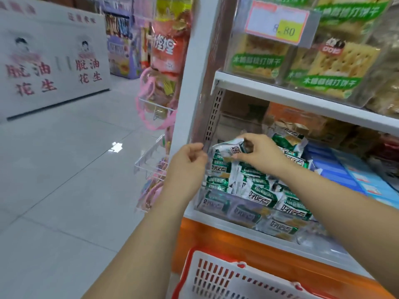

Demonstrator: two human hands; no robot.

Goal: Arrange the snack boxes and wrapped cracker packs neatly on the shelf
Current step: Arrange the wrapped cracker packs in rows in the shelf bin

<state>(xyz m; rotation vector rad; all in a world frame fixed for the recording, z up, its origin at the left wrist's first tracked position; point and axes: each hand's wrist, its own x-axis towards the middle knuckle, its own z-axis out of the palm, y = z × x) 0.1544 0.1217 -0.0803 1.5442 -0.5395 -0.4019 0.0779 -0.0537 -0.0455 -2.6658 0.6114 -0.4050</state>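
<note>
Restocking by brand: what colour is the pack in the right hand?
The cracker pack is white and green with dark lettering, clearest in the head view.

Two hands are in view, a left hand point(187, 162) and a right hand point(262, 155). There is one red-and-white basket point(216, 275) and one price tag point(278, 21). At least a dozen small green-and-white cracker packs point(261, 196) show (the heap hides more, so no exact count). At least three large clear cracker bags point(332, 61) and at least two blue boxes point(336, 169) are visible.
</note>
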